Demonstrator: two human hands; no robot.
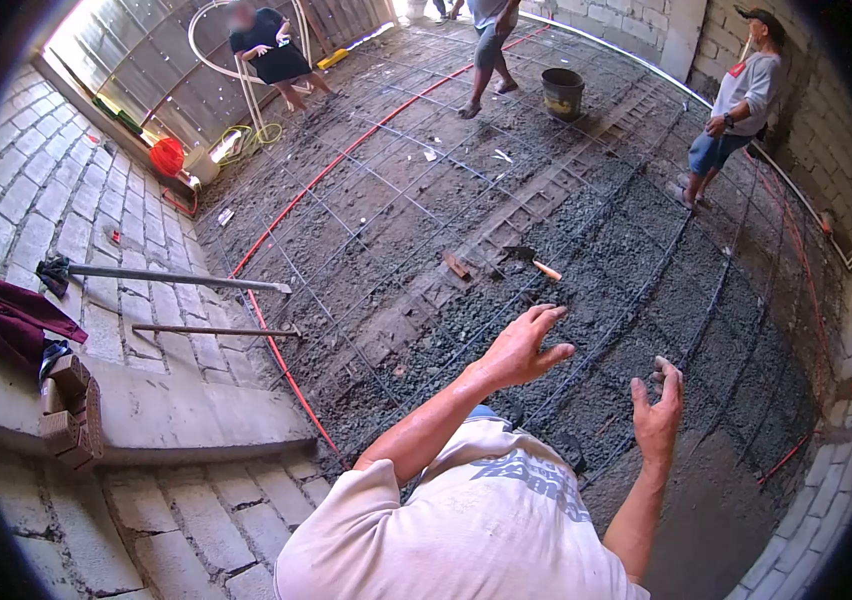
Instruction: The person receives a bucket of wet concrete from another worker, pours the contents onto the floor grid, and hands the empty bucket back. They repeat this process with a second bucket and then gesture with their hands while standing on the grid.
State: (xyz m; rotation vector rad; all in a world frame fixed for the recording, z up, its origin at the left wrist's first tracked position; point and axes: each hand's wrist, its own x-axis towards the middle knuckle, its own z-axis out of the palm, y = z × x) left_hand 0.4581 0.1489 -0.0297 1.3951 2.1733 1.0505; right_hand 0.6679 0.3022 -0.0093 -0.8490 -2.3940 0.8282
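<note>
My left hand (529, 345) is held in the air over dark wet gravel or rough concrete (596, 250), its fingers and thumb apart and nothing in it. To the right, my right hand (657, 408) is also raised, with the fingers slightly bent, the thumb apart and no object in the grasp. Beyond my left hand a trowel (546, 270) with a light wooden handle lies on the gravel. A reddish-brown block (456, 265) rests beside it. Steel reinforcing bars (636, 290) run in a grid across the ground.
A black bucket (562, 95) stands farther back. One person (746, 95) stands at right, another (491, 50) walks at the back, and a third (271, 50) is at back left. A red conduit (346, 150) crosses the floor. Metal bars (176, 278) lean at the left block wall (36, 170).
</note>
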